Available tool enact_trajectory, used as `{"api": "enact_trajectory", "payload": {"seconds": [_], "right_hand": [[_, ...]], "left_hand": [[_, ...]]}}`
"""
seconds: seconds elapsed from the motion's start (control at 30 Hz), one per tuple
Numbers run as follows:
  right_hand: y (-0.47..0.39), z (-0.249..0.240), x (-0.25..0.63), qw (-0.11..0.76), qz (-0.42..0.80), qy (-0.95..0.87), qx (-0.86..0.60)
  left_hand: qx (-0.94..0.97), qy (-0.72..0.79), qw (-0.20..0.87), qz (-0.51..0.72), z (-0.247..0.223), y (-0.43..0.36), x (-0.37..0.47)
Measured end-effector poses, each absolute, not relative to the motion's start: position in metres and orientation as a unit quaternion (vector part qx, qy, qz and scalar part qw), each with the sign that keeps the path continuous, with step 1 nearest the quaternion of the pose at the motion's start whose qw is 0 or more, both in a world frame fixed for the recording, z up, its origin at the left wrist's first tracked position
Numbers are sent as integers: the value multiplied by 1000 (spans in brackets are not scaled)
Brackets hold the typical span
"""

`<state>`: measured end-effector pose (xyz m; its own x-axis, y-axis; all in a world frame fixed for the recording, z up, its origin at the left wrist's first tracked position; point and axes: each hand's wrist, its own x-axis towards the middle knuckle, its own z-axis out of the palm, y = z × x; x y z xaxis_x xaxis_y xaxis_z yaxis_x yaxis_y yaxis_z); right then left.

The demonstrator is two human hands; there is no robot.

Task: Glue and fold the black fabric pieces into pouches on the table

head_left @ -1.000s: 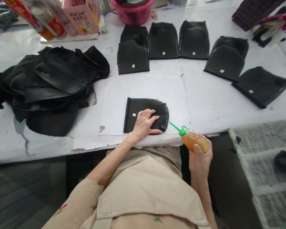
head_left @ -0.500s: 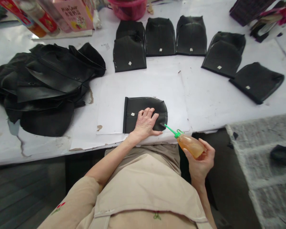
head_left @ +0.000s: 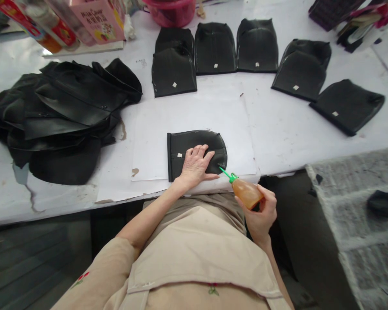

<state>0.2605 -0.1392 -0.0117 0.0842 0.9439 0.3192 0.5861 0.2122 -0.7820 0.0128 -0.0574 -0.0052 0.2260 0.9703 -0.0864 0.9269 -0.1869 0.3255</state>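
Observation:
A black leather-like piece (head_left: 187,144) with a rounded right end and a small white tag lies flat at the table's front edge. My left hand (head_left: 195,165) rests on it with fingers spread, pressing it down. In my right hand (head_left: 261,213) is a squeeze bottle (head_left: 246,192) of amber liquid, gripped round its body. Its green nozzle (head_left: 225,172) points up and left, with the tip at the piece's lower right rim. Whether liquid is coming out cannot be seen.
Several similar black pieces (head_left: 215,49) lie in an arc at the back and right. A heap of black material (head_left: 61,114) covers the left side. Behind stand a pink box (head_left: 98,21), a pink basin (head_left: 171,12) and a dark basket (head_left: 331,13). Grey fabric (head_left: 358,215) is at right.
My right hand and the bottle have moved left and slightly down, and the nozzle tip has shifted a little left along the piece's rim. My left hand stays on the piece.

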Motion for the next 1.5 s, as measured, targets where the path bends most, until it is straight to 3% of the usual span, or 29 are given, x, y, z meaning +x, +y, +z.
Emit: {"api": "enact_trajectory", "payload": {"seconds": [0.23, 0.53, 1.5], "right_hand": [[-128, 0, 262, 404, 111, -715, -559], [-134, 7, 262, 397, 92, -711, -574], [-152, 5, 241, 403, 210, -670, -587]], "left_hand": [[770, 614, 157, 78, -7, -52, 11], [764, 622, 157, 77, -8, -53, 12], [778, 598, 173, 85, -3, -48, -1]]}}
